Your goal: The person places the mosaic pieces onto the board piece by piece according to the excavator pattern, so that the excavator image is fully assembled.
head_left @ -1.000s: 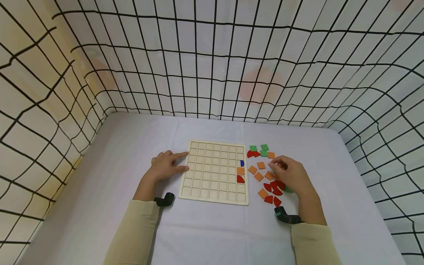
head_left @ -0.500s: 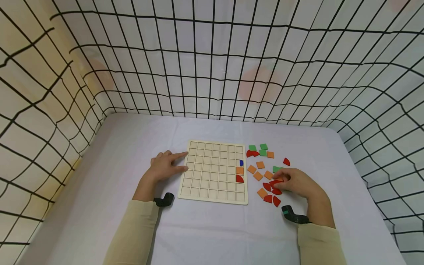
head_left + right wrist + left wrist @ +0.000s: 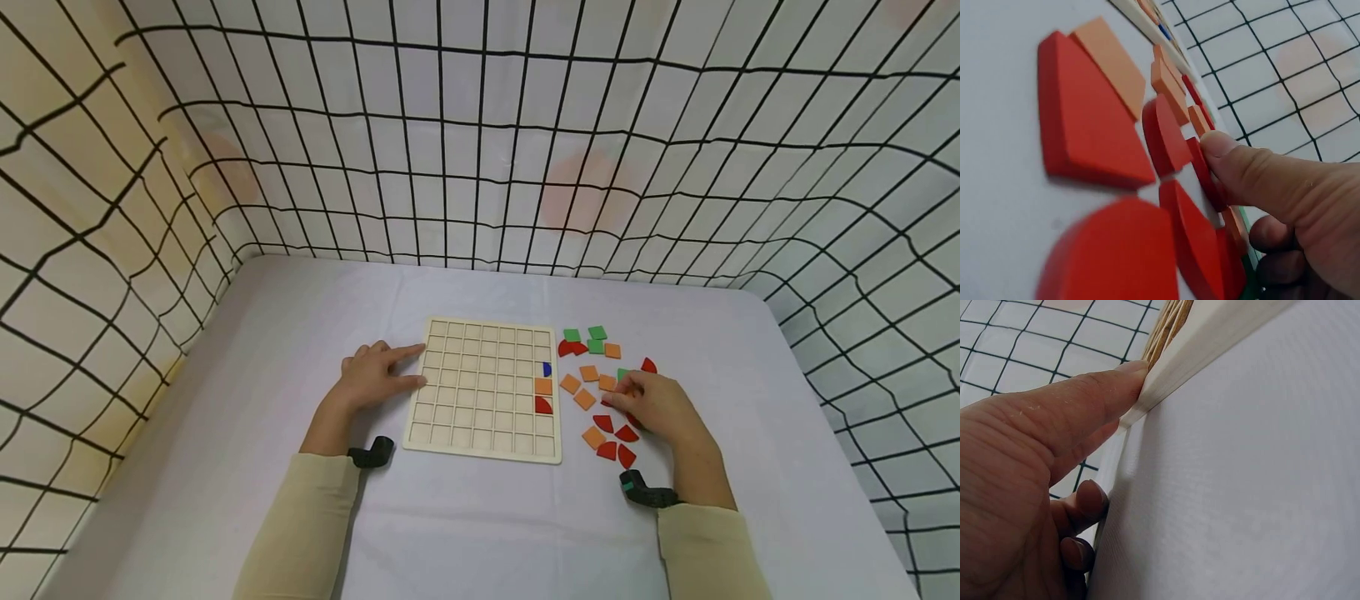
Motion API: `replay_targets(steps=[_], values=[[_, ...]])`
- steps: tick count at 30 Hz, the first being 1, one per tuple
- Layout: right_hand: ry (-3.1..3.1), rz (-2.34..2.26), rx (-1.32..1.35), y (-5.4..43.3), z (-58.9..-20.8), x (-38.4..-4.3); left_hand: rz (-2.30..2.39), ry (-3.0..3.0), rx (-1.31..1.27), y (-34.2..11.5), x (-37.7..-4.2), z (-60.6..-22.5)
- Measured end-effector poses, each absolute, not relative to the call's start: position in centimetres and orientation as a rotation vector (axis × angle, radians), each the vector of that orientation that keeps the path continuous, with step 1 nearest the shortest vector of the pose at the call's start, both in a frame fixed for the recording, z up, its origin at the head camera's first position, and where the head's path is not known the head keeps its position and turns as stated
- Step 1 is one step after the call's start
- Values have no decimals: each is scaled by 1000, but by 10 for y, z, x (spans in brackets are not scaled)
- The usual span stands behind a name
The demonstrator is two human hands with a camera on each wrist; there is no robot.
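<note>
Left fingers (image 3: pixel 408 351) lie spread against the gridded wooden board (image 3: pixel 480 387); right fingers (image 3: pixel 637 382) seemingly pinch a red wedge (image 3: pixel 1205 175).

I'm looking down at a table spread with a smooth white cloth (image 3: pixel 465 529). Black wire mesh (image 3: pixel 483 52) rises behind it and along both sides; through it I see a pale backdrop (image 3: pixel 461 79) with faint pinkish patches (image 3: pixel 587 208), yellowish at left, under soft light.
</note>
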State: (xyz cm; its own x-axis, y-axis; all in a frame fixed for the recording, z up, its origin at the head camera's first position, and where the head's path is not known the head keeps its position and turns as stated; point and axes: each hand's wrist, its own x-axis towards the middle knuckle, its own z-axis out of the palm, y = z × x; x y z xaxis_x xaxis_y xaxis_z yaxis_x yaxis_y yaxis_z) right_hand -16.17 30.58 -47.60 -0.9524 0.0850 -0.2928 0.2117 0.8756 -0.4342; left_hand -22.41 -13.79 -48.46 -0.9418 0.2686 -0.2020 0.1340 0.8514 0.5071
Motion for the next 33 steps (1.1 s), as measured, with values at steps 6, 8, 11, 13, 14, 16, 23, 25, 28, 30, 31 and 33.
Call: replay_targets(steps=[6, 8, 11, 13, 14, 16, 23, 25, 28, 30, 31, 33], values=[[2723, -745, 217, 303, -471, -159, 727, 2766, 307, -137, -224, -486], [2710, -745, 204, 302, -470, -158, 725, 2767, 306, -137, -224, -486], [2705, -752, 184, 301, -470, -159, 718, 2767, 304, -137, -224, -486], [2705, -764, 170, 299, -470, -160, 718, 2768, 303, -138, -225, -486], [2706, -768, 166, 298, -471, -160, 718, 2768, 302, -138, -225, -486], [2705, -780, 158, 296, -471, -161, 722, 2768, 301, -138, -224, -487], [2715, -785, 152, 293, -474, -162, 725, 2772, 302, -138, -224, -488], [2720, -786, 146, 292, -475, -162, 725, 2771, 302, -137, -224, -488], [2724, -788, 134, 290, -475, -163, 723, 2770, 302, -137, -224, -488], [2726, -788, 119, 289, -475, -164, 723, 2768, 303, -137, -224, -487], [2728, -789, 111, 289, -475, -164, 722, 2767, 303, -137, -224, -487], [2729, -795, 97, 289, -476, -163, 722, 2766, 305, -137, -224, -487]])
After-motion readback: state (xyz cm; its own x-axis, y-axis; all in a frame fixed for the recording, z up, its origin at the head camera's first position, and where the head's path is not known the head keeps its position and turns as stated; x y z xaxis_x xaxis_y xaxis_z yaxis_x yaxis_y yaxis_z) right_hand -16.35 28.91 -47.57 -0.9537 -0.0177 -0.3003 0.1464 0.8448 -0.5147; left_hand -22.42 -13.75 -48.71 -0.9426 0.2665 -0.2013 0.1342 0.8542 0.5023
